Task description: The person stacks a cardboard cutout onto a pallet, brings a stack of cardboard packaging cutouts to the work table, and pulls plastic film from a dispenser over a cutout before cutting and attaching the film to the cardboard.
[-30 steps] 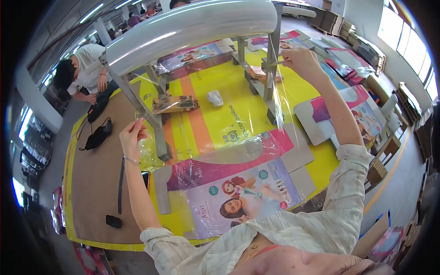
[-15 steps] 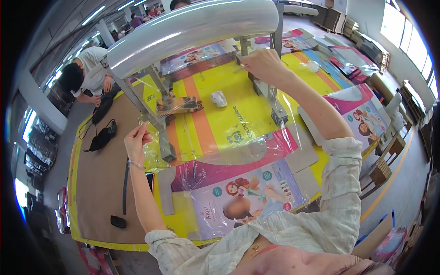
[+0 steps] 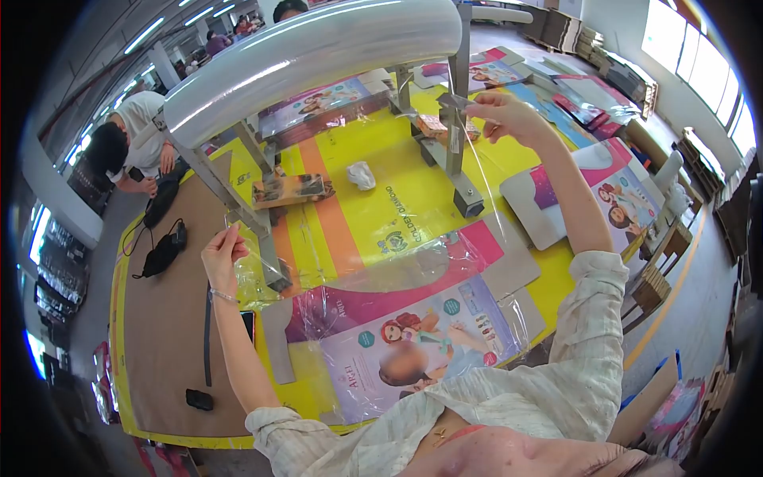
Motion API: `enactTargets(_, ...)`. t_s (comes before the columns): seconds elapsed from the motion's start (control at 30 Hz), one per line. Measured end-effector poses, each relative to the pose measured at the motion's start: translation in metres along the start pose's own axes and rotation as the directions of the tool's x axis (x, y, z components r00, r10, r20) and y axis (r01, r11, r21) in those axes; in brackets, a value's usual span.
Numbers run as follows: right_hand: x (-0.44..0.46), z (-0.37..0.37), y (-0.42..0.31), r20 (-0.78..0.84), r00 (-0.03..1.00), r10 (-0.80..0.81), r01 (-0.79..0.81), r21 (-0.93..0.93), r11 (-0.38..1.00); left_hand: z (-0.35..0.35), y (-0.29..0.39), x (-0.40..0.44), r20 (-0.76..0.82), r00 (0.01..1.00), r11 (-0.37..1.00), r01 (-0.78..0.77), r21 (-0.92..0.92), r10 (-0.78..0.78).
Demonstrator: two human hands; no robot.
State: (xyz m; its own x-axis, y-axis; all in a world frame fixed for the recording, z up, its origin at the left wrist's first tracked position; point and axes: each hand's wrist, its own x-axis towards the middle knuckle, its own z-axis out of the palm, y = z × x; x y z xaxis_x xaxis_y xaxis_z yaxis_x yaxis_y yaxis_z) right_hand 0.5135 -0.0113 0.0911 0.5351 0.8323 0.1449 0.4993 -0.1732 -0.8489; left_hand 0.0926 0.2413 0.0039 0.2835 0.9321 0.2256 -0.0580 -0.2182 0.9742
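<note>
My left hand [image 3: 225, 256] is closed in a pinch on an edge of clear film [image 3: 266, 274], beside the left leg of the metal stand [image 3: 238, 203]. My right hand [image 3: 509, 119] is raised by the right upright, its fingertips on a small flat grey piece [image 3: 455, 102] that looks like a blade. A big roll of clear film [image 3: 318, 60] lies across the stand. Under the film, a printed cardboard sheet [image 3: 373, 350] with a pink top and a doll picture lies in front of my body. The film hangs between my hands in creases.
Crumpled white wad [image 3: 361, 176] and taped block [image 3: 290, 191] sit on the yellow table sheet [image 3: 350, 143]. More printed sheets [image 3: 612, 191] are at the right. Black pouch [image 3: 163, 250] and small black object [image 3: 199, 399] lie left. A person [image 3: 139, 131] bends over the far left corner.
My right hand swept left across the stand, then moved back right to the right upright. My left hand keeps its pinch. The view has shifted slightly.
</note>
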Motion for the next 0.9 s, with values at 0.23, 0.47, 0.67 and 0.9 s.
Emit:
enactTargets(0.23,0.027,0.05,0.038,0.229,0.973,0.019,-0.087,0.291,0.953,0.001,-0.031,0.015,-0.009,0.998,0.99,0.067,0.128,-0.066)
enactTargets(0.47,0.081,0.119,0.156,0.153,0.983,0.1,-0.096,-0.033,0.995,0.026,-0.117,0.038,0.06,0.988,0.946,0.115,0.302,-0.139)
enactTargets(0.67,0.067,0.188,0.22,-0.155,0.988,0.011,-0.069,-0.374,0.925,0.059,-0.192,0.042,0.121,0.979,0.09,-0.137,0.986,0.164)
enactTargets(0.9,0.025,0.182,0.216,-0.332,0.919,-0.213,0.048,-0.443,0.895,0.075,-0.177,-0.004,0.425,0.867,-0.086,-0.418,0.904,0.261)
